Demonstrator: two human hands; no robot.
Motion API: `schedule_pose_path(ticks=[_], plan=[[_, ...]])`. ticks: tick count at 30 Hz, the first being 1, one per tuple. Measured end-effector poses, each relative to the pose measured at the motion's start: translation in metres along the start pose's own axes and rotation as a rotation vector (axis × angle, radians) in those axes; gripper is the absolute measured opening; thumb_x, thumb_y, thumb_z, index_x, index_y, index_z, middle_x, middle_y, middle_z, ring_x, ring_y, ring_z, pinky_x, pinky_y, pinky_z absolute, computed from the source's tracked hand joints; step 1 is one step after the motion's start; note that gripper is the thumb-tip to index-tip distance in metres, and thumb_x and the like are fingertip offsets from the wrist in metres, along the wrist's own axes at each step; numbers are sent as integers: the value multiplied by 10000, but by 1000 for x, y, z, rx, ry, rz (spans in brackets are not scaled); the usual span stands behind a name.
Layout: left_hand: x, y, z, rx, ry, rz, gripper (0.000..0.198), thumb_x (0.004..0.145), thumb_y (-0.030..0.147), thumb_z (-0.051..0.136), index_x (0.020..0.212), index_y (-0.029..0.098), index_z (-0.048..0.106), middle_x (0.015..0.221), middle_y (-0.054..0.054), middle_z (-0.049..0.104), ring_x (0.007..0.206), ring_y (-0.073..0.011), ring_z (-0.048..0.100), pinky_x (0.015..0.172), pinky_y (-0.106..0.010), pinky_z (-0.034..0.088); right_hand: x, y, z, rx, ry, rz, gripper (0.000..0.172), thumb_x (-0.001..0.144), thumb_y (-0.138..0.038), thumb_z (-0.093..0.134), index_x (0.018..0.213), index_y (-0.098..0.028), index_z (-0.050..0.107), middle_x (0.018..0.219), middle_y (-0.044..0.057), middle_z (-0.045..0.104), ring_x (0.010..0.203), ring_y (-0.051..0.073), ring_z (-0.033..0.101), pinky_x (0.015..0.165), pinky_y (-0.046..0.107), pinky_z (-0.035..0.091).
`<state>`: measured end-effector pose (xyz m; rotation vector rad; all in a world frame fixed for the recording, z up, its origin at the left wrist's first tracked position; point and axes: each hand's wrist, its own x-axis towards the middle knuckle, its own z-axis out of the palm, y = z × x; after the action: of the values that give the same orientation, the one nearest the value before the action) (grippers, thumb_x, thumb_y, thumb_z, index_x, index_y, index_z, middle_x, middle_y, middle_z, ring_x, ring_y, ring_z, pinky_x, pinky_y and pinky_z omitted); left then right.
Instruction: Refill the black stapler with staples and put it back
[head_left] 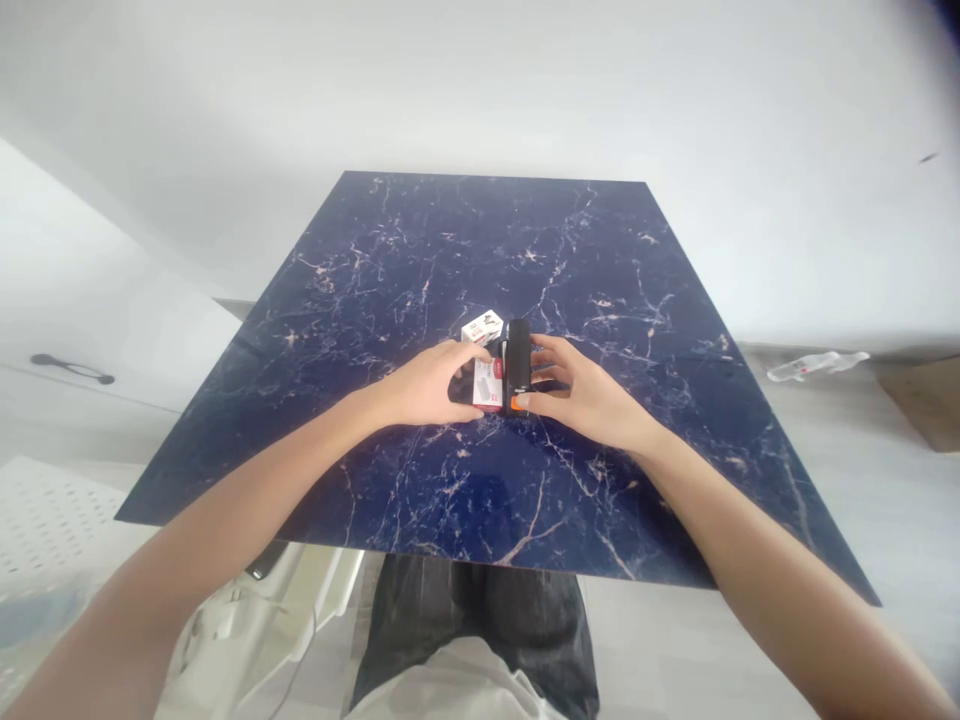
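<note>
At the middle of the table, several small things stand close together between my hands. My left hand [431,385] curves around the left side of a small red-and-white box [488,386] with printing on it, its fingertips at the box's edges. My right hand [574,395] has its fingers and thumb against the right side of a black oblong object [519,355] with an orange patch near its front end; its kind is unclear. Behind the red-and-white box sits a white printed carton [482,327]. Something dark between the box and my left palm is partly hidden.
The dark blue marble-patterned table [487,240] stands by a white wall. On the right, beyond the table, lie a clear plastic item [817,366] and a brown cardboard piece [926,400]. A white cabinet with a dark handle [73,369] is at the left.
</note>
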<state>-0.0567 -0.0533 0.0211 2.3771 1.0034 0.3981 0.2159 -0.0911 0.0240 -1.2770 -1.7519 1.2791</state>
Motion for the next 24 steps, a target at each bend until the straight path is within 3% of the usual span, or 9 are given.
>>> schedule_pose_path(ticks=[13, 18, 20, 22, 24], plan=[[-1, 2, 1, -27, -28, -41, 490, 766, 383, 835, 1114, 226, 528, 1174, -94, 650, 988, -266, 630, 796, -416, 518, 1, 1, 1, 27, 9, 24, 851, 762, -479, 894, 1489, -285, 499, 1328, 115, 688, 1166, 340, 703, 987, 573, 620], [-3, 3, -1, -22, -27, 6, 544, 768, 412, 826, 1169, 230, 507, 1214, -109, 622, 1041, -278, 610, 864, -445, 528, 0, 2, 1, 15, 4, 13, 793, 783, -482, 880, 1464, -291, 521, 1306, 104, 704, 1161, 336, 707, 1015, 584, 599], [-2, 0, -4, -7, 42, 97, 433, 825, 420, 764, 1126, 232, 515, 1231, -114, 612, 1088, -282, 592, 916, -457, 521, 0, 3, 1, 17, -1, 15, 787, 790, -481, 876, 1465, -293, 517, 1309, 102, 704, 1169, 332, 704, 1020, 579, 598], [0, -7, -8, 32, 209, 138, 278, 906, 393, 661, 1091, 233, 530, 1256, -119, 605, 1155, -287, 569, 984, -469, 498, 0, 4, 1, 21, 0, 16, 790, 791, -481, 876, 1468, -292, 516, 1313, 101, 704, 1176, 328, 701, 1029, 572, 595], [4, -16, -10, 92, 352, 110, 264, 965, 357, 583, 1191, 226, 551, 1351, -134, 587, 1268, -302, 531, 1080, -496, 445, 0, 4, 1, 24, 1, 17, 795, 786, -483, 880, 1467, -292, 517, 1310, 101, 706, 1177, 327, 701, 1034, 570, 593]])
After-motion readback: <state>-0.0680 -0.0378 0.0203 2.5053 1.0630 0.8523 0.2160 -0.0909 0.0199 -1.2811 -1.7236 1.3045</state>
